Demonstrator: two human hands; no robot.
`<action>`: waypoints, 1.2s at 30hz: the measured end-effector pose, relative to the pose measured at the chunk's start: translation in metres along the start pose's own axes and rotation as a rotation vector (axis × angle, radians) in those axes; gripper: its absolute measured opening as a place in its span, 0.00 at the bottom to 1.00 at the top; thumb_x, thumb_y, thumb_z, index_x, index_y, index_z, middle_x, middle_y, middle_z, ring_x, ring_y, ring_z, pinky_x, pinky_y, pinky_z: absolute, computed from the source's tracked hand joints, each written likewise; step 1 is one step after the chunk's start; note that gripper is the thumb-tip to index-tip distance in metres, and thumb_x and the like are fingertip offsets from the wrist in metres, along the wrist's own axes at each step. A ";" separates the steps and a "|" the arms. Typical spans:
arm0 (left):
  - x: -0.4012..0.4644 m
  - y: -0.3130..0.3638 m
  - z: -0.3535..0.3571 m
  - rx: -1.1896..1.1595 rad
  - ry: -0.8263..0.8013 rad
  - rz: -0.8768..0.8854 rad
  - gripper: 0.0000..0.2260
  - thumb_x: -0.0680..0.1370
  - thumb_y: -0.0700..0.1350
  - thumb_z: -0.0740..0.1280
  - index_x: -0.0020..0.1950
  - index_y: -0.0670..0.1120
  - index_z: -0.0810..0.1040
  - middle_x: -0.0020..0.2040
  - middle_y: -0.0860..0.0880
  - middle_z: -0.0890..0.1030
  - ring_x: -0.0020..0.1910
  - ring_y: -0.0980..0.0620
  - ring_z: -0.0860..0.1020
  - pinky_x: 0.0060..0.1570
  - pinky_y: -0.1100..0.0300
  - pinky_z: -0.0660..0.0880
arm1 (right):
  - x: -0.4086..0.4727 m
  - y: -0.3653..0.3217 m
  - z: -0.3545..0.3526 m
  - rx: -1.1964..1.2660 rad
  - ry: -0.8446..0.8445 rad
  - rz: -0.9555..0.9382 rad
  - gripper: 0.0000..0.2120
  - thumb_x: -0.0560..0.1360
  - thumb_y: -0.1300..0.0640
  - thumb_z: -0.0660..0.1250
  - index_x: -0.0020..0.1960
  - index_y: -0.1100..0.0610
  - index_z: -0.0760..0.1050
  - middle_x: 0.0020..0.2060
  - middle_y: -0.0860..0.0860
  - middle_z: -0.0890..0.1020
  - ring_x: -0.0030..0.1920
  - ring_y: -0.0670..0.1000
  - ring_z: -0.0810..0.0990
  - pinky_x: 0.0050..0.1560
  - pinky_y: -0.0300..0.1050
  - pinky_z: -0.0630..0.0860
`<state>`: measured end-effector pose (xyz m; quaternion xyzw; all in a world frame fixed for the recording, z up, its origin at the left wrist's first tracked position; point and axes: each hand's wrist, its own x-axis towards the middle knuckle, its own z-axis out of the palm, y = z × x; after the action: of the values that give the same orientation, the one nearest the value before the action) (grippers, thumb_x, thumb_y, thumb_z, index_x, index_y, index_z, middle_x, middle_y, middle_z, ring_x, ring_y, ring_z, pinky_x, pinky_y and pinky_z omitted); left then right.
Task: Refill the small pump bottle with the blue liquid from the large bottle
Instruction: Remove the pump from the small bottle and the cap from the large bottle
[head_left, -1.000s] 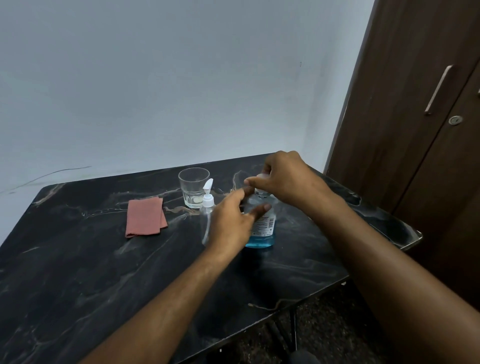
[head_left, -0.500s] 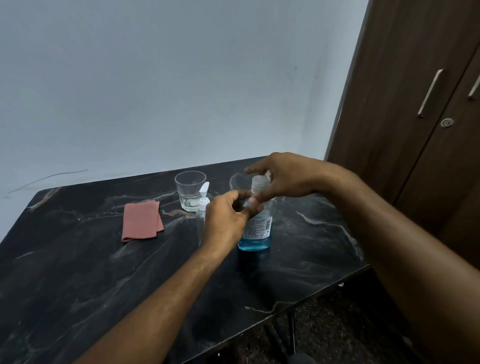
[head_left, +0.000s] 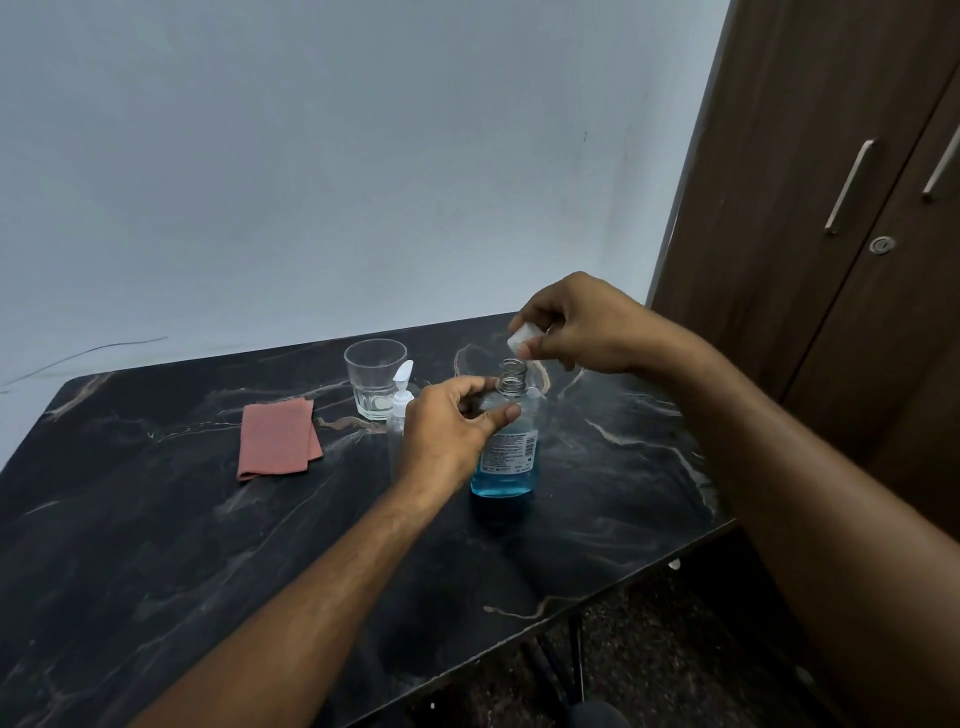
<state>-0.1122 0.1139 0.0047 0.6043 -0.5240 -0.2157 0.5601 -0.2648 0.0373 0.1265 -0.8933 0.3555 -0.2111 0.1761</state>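
Since 0.5 s ago the cap (head_left: 521, 339) has come off the large bottle (head_left: 506, 447) and now sits lifted just above and to the right of the open threaded neck, pinched in the curled fingers of the right hand (head_left: 582, 325). At that earlier moment the same hand was still closed over the cap on the bottle's top.

Now the large bottle stands upright on the dark marbled table (head_left: 156, 545), near its middle and toward the right side. Blue liquid fills only the lower part of it, and a white label covers the front. The left hand (head_left: 452, 431) grips the bottle's shoulder and neck, thumb on the near side and fingers curled round the far side.

Just to the left of the large bottle, partly hidden behind the left hand, stands the small pump bottle (head_left: 399, 410), clear, with its white pump head pointing up and to the right. It looks close to empty, though the hand covers much of its body.

Farther back and slightly left of the pump bottle is 1 clear drinking glass (head_left: 375, 376), upright. A folded pink cloth (head_left: 278, 439) lies flat on the table well to the left of the bottles. A brown wooden cupboard (head_left: 831, 208) with metal handles fills the right side of the view.
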 end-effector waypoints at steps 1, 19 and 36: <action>0.000 0.000 0.000 0.003 0.000 0.004 0.16 0.72 0.46 0.79 0.59 0.50 0.84 0.46 0.59 0.85 0.45 0.68 0.82 0.41 0.74 0.77 | -0.002 0.004 -0.001 0.081 0.045 0.026 0.09 0.72 0.56 0.77 0.51 0.58 0.84 0.35 0.49 0.84 0.28 0.39 0.79 0.31 0.36 0.76; 0.001 -0.010 0.001 -0.071 0.009 -0.006 0.19 0.71 0.48 0.79 0.61 0.50 0.83 0.55 0.53 0.86 0.56 0.57 0.83 0.53 0.68 0.78 | -0.071 0.097 0.115 0.566 0.486 0.478 0.27 0.68 0.64 0.79 0.63 0.54 0.74 0.41 0.54 0.83 0.38 0.49 0.82 0.43 0.42 0.82; -0.023 -0.012 0.002 0.033 0.065 0.060 0.38 0.71 0.45 0.80 0.77 0.49 0.67 0.69 0.52 0.76 0.62 0.56 0.78 0.59 0.65 0.76 | -0.082 0.094 0.123 0.119 0.348 0.413 0.29 0.69 0.60 0.76 0.69 0.54 0.74 0.62 0.52 0.72 0.66 0.52 0.70 0.62 0.40 0.67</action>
<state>-0.1170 0.1308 -0.0137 0.6043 -0.5268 -0.1704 0.5730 -0.3098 0.0513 -0.0424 -0.7404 0.5418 -0.3415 0.2040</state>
